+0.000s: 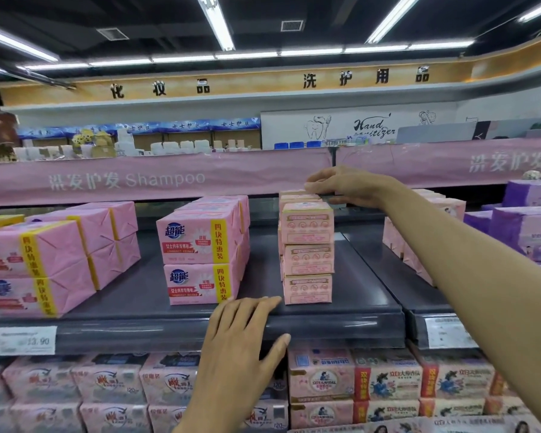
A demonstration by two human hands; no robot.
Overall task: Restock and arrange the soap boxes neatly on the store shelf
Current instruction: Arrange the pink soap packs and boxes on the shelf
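Observation:
A column of three small pink soap boxes [307, 253] stands on the dark grey shelf [341, 307], with more rows of the same boxes behind it. My right hand [341, 184] reaches over the top of the column and pinches the top rear box [297, 195] with its fingertips. My left hand [241, 342] rests flat on the shelf's front edge, fingers straight, thumb under the lip. Two stacked pink four-packs [200, 260] with yellow bands stand left of the column.
More pink four-packs [60, 257] sit skewed at the far left. Purple boxes [525, 226] fill the right bay, with pink boxes [409, 245] behind my forearm. A pink Shampoo banner [138, 179] hangs low above the shelf. The lower shelf holds packed soap [384, 382]. A price tag [24, 340] sits front left.

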